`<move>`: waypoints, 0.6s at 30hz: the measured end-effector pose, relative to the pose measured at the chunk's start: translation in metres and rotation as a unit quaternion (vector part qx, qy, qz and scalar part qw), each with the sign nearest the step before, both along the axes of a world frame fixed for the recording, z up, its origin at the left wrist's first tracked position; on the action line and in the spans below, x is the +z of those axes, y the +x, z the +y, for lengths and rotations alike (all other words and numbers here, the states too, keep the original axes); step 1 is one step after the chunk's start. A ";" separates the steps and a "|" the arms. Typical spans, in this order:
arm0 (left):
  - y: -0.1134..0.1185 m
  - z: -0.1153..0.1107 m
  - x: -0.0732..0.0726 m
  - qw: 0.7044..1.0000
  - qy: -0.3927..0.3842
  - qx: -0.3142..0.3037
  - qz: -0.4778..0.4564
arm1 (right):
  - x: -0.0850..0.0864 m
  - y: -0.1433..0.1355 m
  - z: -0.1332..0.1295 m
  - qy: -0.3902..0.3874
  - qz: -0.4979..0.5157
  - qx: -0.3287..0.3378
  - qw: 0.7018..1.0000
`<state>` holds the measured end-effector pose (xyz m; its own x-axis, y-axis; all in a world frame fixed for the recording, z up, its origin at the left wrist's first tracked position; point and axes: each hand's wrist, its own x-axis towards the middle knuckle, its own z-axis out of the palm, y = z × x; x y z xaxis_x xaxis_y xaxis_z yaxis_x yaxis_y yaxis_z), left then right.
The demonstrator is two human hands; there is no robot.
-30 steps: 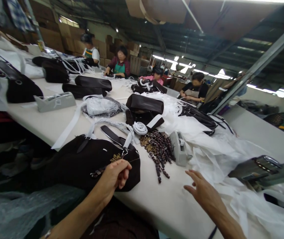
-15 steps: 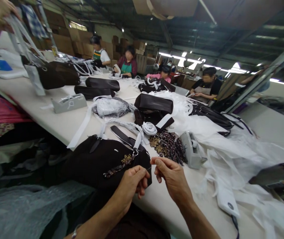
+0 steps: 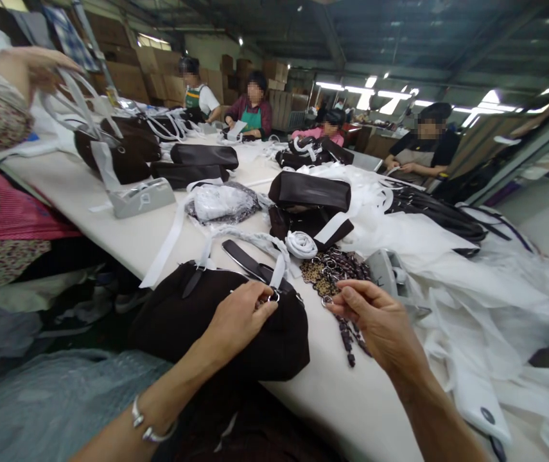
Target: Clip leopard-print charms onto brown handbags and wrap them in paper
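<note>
Here, your left hand (image 3: 238,319) seemingly pinched the silver metal ring (image 3: 275,296) on the dark brown rounded bag (image 3: 178,327) at the white table's (image 3: 325,388) edge; soft and probably light, it suited holding there. Your right hand (image 3: 377,321) bunched, grip unclear, over dark beaded charms (image 3: 322,269); a grey tape dispenser (image 3: 384,273) crowded it.

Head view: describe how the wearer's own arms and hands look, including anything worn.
The left hand and right hand are ungloved, and no sleeve shows on either forearm. A silver-coloured bracelet, open-ended with thick rounded tips, circles the left wrist; the right wrist shows none.
</note>
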<state>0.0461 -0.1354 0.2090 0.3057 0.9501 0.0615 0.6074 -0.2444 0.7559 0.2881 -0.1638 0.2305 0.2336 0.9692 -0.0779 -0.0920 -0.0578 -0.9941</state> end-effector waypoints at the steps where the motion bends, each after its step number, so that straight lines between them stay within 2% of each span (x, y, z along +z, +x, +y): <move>1: 0.000 0.011 -0.004 0.999 0.016 0.004 0.049 | 0.000 0.003 0.003 0.007 -0.059 -0.004 0.998; 5: 0.012 0.034 -0.026 0.980 0.020 -0.021 0.196 | 0.000 0.010 0.013 0.046 -0.278 -0.008 0.959; 9: 0.025 0.036 -0.039 0.966 0.014 0.001 0.260 | -0.006 -0.003 0.021 0.105 -0.336 0.035 0.935; 11: 0.027 0.037 -0.042 0.970 0.003 0.006 0.244 | -0.013 -0.016 0.024 0.117 -0.330 0.063 0.935; 15: 0.024 0.040 -0.048 0.989 -0.037 -0.005 0.140 | -0.033 -0.039 0.031 0.132 -0.316 0.107 0.933; 18: 0.019 0.042 -0.049 0.995 -0.074 0.003 0.067 | -0.046 -0.049 0.037 0.145 -0.315 0.115 0.931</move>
<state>0.0654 -0.0938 0.1597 0.2955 0.9477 -0.1207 0.7068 -0.1318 0.6951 0.2396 -0.1263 0.1841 -0.0717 0.9584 0.2762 0.4958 0.2746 -0.8239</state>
